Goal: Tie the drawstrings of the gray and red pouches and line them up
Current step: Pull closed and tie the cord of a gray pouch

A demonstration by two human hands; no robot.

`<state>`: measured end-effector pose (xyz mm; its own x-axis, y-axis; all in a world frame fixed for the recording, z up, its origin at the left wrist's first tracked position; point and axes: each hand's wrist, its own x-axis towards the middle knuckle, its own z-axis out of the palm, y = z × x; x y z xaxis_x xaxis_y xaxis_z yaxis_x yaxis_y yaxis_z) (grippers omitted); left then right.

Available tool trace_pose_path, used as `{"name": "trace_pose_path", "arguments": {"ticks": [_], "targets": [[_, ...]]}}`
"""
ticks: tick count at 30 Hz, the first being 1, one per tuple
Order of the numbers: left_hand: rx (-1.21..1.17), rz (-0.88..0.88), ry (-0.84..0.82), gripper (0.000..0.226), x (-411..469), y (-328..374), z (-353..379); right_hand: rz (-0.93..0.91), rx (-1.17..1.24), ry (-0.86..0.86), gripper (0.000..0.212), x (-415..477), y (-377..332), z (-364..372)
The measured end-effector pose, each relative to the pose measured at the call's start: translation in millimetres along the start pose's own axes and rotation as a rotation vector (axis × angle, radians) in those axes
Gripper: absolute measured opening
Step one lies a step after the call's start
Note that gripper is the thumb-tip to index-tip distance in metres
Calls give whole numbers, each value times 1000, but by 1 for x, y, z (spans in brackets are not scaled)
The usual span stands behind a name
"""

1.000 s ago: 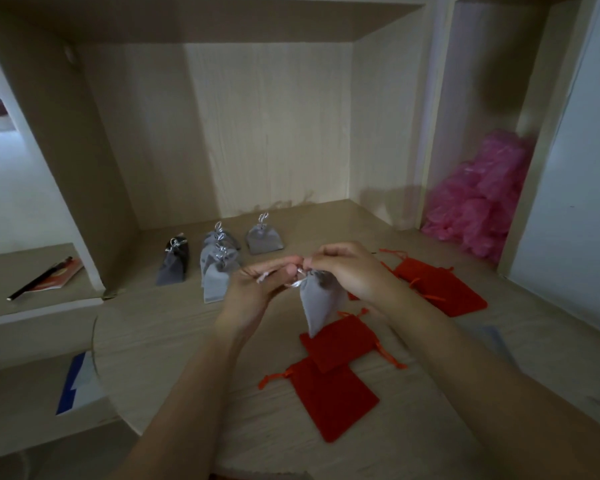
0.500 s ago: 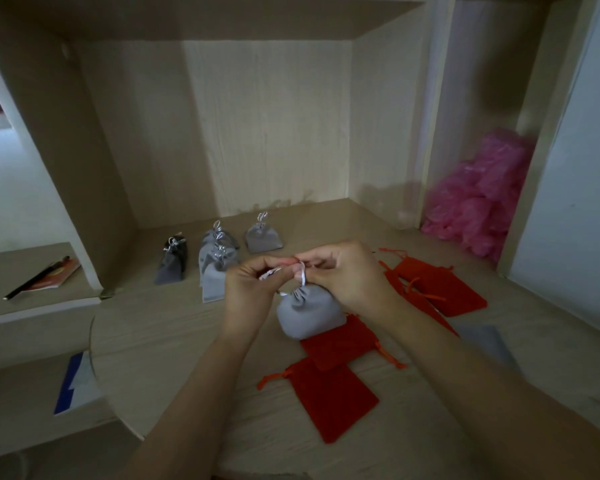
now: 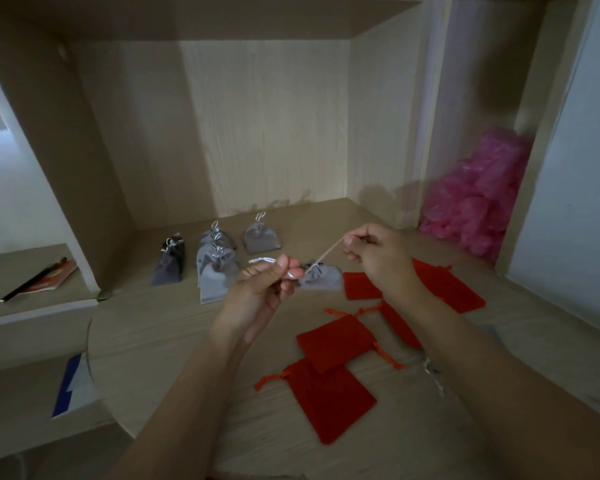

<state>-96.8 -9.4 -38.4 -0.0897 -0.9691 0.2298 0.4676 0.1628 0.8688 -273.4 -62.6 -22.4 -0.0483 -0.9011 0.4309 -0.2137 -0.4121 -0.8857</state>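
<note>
Both hands have drawn apart, stretching the cords. Tied small gray fabric pouches [image 3: 219, 271] stand in a row on the pale wooden desk [image 3: 153, 341]. The left hand [image 3: 260, 289] pinches one silver cord end [image 3: 264, 260] in its grip. The small gray cloth pouch [image 3: 323, 280] sits between the hands. The right hand [image 3: 378, 258] pinches the taut other cord [image 3: 326, 255] in its grip. Pulling evenly outward should seat the knot at the neck. Flat red fabric pouches [image 3: 329, 393] lie untied.

gray pouches [image 3: 260, 237] | red pouches [image 3: 331, 398] | silver drawstrings [image 3: 264, 260] | pink plastic bags [image 3: 478, 202] | pale wood-grain shelf [image 3: 160, 341] | blue-and-white paper [image 3: 73, 386]
</note>
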Motion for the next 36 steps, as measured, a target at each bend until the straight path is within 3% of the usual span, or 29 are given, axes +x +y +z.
{"name": "trace_pose_path", "arguments": {"ticks": [4,7,9,13,17,22,25,29,36], "targets": [[-4,-59,-49,37,2,0,-7,110,129,14,27,-2,-7,4],[128,-125,-37,17,0,1,-2,394,431,-58,29,-6,-16,14],[168,-132,-30,17,-1,0,0,541,617,-96,28,-7,-22,15],[303,-119,-20,9,-3,-2,-1,548,739,-160,22,-6,-29,8],[581,-142,-31,7,-3,-7,1,503,592,-217,23,-9,-34,7],[740,-93,-73,13,-3,-10,-2,381,421,-254,31,-7,-31,4],[629,-18,-60,25,-3,-8,-1,321,321,-224,37,-7,-32,0],[520,69,-20,22,-4,-1,-1,162,112,-291,13,-10,-25,-3],[389,118,78,16,-2,0,-1,-32,-244,-365,29,-11,-8,11]]}}
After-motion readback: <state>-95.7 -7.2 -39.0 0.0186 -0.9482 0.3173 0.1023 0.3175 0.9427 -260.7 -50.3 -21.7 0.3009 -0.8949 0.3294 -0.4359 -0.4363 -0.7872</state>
